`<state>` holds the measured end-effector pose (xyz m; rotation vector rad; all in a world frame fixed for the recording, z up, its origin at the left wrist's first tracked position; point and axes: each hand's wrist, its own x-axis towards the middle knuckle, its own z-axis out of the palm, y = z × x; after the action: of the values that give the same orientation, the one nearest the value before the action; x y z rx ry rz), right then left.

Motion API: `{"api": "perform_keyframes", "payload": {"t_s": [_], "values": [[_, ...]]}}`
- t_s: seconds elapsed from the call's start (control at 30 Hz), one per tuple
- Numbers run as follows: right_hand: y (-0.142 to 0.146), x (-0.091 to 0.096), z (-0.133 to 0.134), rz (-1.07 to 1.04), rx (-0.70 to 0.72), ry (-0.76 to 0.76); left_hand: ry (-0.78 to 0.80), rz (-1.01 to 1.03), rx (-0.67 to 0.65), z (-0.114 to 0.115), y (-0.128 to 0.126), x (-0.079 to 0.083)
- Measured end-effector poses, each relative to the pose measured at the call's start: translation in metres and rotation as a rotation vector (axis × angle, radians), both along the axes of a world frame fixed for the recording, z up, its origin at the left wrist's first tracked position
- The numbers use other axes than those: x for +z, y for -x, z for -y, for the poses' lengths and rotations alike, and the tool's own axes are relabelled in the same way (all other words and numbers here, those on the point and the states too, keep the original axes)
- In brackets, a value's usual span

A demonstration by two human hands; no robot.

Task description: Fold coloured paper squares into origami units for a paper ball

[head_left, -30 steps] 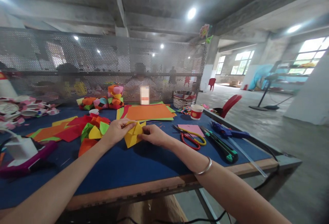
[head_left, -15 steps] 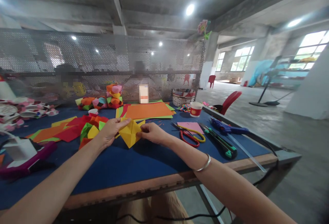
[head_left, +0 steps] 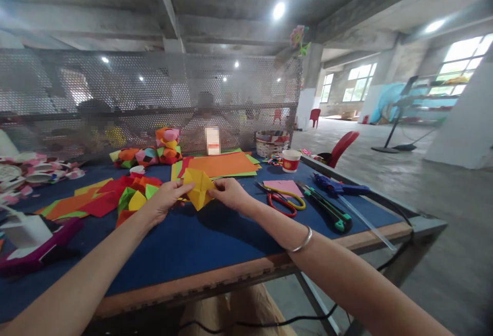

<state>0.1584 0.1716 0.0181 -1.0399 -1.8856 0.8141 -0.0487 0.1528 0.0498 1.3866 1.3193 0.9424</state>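
A piece of folded yellow paper (head_left: 198, 188) is held up between my two hands, just above the blue table top (head_left: 215, 243). My left hand (head_left: 169, 200) pinches its left edge, thumb in front and the other fingers partly behind. On the opposite side, my right hand (head_left: 231, 193) grips the right corner between thumb and fingers. Creases and open flaps show on the paper. Left of my left hand lie several folded coloured paper pieces (head_left: 138, 200). Behind the yellow paper rests a stack of coloured sheets with an orange sheet (head_left: 223, 164) on top.
To the right lie scissors (head_left: 285, 202), a pink paper (head_left: 283, 188), a green-black utility knife (head_left: 327, 208) and a blue glue gun (head_left: 339, 187). A paper cup (head_left: 291, 161) and basket (head_left: 272, 143) stand behind. A purple power strip (head_left: 42, 248) sits at left. People show behind the mesh screen (head_left: 146, 87).
Both hands have raised the yellow paper slightly and turned it; its shape now looks narrower. My view has shifted a little.
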Motion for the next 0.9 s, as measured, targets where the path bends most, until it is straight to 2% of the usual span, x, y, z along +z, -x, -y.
{"api": "perform_keyframes", "payload": {"t_s": [0.17, 0.37, 0.53, 0.7, 0.9], "values": [[-0.003, 0.006, 0.004, 0.078, -0.032, 0.082, 0.041, -0.008, -0.076, 0.005, 0.0, 0.002], [-0.003, 0.008, 0.005, 0.023, -0.082, 0.153, 0.035, -0.014, -0.147, 0.002, 0.0, -0.002], [-0.001, 0.011, 0.008, -0.029, -0.051, 0.236, -0.049, -0.051, -0.097, -0.005, 0.001, -0.009], [-0.001, 0.013, 0.011, -0.09, -0.015, 0.294, -0.113, -0.096, -0.101, -0.004, 0.001, -0.006], [0.0, 0.011, 0.006, -0.121, -0.033, 0.351, -0.315, -0.171, 0.048, 0.004, -0.002, 0.001]]}}
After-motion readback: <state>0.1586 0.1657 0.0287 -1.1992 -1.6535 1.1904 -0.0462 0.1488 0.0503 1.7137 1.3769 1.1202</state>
